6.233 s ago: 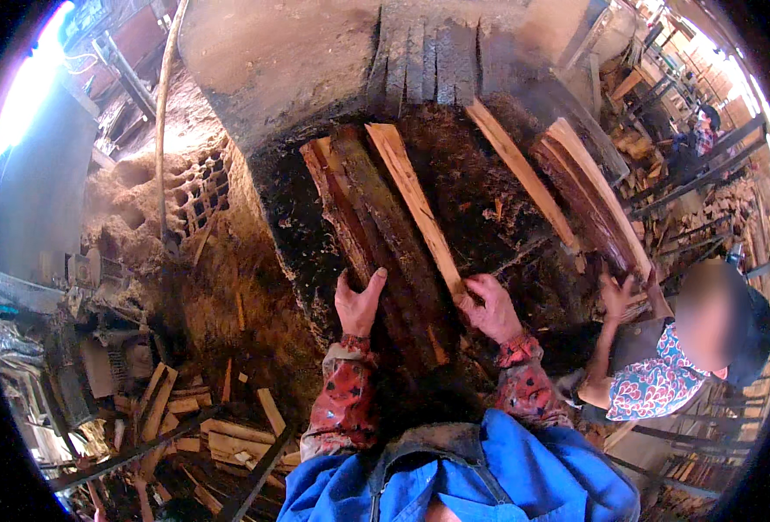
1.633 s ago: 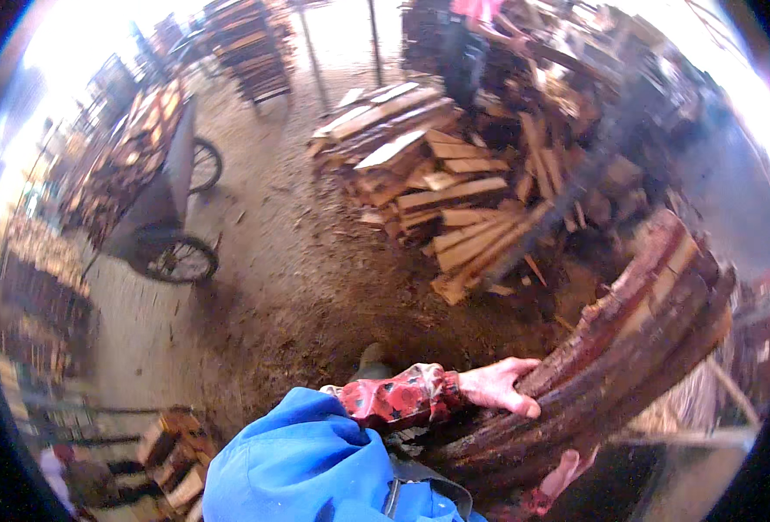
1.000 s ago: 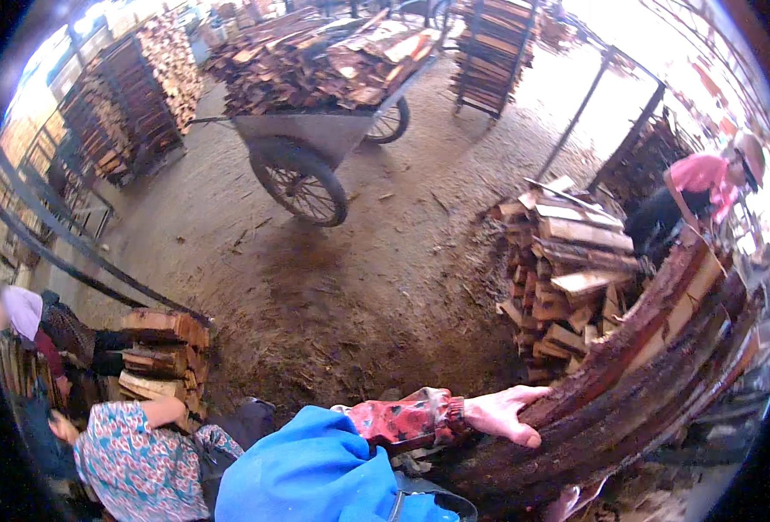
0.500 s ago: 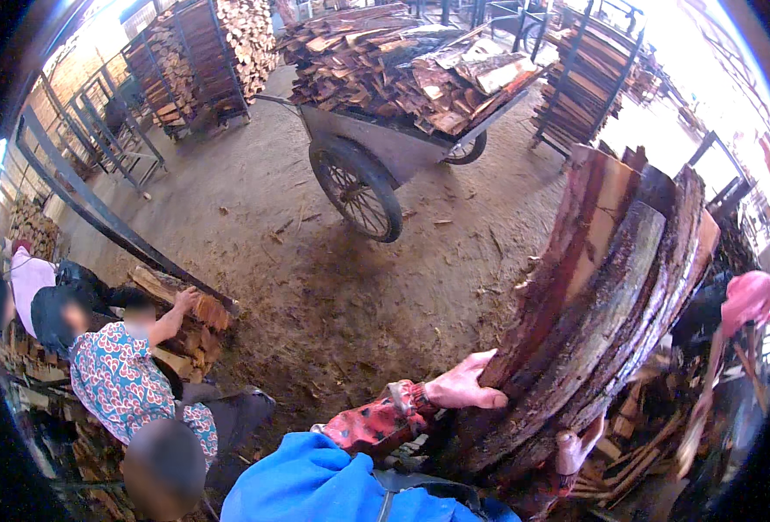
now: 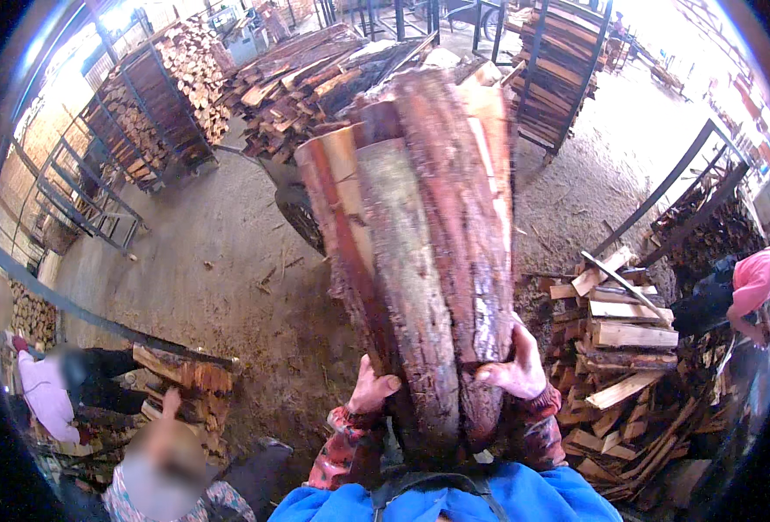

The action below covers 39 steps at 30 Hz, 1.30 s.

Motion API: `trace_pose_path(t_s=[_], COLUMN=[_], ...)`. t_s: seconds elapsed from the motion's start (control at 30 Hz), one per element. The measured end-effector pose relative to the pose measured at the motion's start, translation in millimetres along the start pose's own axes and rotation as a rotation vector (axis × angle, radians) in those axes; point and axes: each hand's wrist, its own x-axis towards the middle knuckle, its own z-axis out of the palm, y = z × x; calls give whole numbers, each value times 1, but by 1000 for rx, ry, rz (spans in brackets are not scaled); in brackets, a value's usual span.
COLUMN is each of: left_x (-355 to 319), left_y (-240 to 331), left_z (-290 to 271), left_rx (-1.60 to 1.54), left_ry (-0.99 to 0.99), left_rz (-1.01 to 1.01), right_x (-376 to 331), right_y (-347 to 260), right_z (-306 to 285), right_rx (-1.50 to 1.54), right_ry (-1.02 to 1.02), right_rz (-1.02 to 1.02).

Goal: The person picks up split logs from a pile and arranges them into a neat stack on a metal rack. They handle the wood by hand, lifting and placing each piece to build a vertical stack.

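Observation:
I carry an upright armful of long, bark-covered firewood slabs [image 5: 415,270] against my body. My left hand [image 5: 374,385] clasps the bundle's left side near its lower end, thumb lying across the front. On the opposite side my right hand [image 5: 517,365] grips it at much the same height, thumb over the bark. The fingers of both hands curl behind the wood, partly hidden. The slabs fan out slightly toward the top, some with pale cut faces showing. Behind the bundle, a cart heaped with split wood [image 5: 294,83] is partly covered from view.
A pile of split wood [image 5: 633,335] lies at my right, with a person in pink [image 5: 753,287] beyond it. At left, two people work by stacked logs [image 5: 202,383]. A curved metal bar [image 5: 107,317] crosses there. Tall metal racks of wood [image 5: 559,74] stand farther back.
The bundle has swung from my right to straight ahead, standing more upright, with both hands still on it. My view has turned right, bringing the right-hand wood pile into fuller sight.

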Motion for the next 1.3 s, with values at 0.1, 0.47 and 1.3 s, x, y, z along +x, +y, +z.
trace_pose_path(t_s=[0.1,0.47,1.3], left_x=[35,119,530], left_y=[-39,-67,98], left_z=[-50,-132,-18], left_rx=[608,482,63], left_ry=[-25,-51,-250], left_rz=[137,44,187], right_x=[75,164,358], right_y=[13,66,-34], right_z=[27,68,-79], right_rx=[-4,7,-923], right_ry=[-73,-59,739], right_rz=[34,19,-703])
